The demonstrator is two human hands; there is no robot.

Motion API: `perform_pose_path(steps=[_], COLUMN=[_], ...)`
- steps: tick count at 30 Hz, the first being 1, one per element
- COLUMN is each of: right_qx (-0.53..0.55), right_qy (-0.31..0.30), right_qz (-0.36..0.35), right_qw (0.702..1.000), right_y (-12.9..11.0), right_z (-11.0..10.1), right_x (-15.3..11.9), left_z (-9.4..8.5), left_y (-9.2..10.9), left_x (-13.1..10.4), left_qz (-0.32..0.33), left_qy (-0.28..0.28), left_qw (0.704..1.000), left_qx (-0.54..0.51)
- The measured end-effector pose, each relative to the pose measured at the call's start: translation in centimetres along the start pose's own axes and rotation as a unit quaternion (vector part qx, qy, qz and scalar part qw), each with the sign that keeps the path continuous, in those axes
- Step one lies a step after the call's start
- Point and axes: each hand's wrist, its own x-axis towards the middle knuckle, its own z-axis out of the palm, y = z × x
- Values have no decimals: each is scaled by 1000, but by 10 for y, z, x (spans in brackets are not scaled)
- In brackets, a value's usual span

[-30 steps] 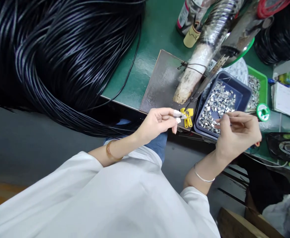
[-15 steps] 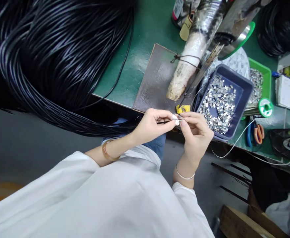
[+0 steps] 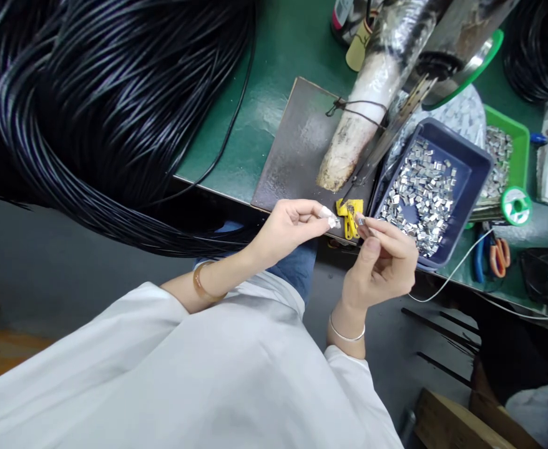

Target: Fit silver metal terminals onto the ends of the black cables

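Count: two hands, one bracelet on each wrist. One navy tray of small metal clips, too many to count; one green tray with more. One white wrapped duct, one dark board, one yellow object of unclear kind, one green-and-white spool. Two handles, blue and orange; one tool or two, cannot tell. Two masses of black cable: a large bundle at upper left, a coil at upper right.

Position: a small metal piece sits at the fingertips of the left hand, near the board's lower edge, just left of the yellow object. The navy tray lies beyond the right hand, which overlaps its near corner in view.

Hands: left, thumb and forefinger together, white coverings on the tips, pinching the metal piece. Right, fingers half curled, forefinger pointing toward the left fingertips, the hands apart; whether its thumb and fingers grip anything, cannot tell.
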Motion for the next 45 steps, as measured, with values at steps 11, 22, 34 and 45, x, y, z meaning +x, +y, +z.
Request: perform_pose_path(steps=[11,22,34,45], right_qx=[88,-44,-10,-42], right_qy=[-34,-43,-56,-59], right_qz=[65,-81,-49,-80], right_qw=[993,995,997,994], right_y=[4,14,14,9], right_z=[8,10,15,13], right_x=[1,2,4,8], left_z=[-2,-1,4,1], left_y=[7,8,-2,2], left_x=[4,8,17,15], left_qz=[-11,2,82,77], left_qy=[0,15,74,58], left_qw=[999,999,991,990], left_qx=[53,35,78,99])
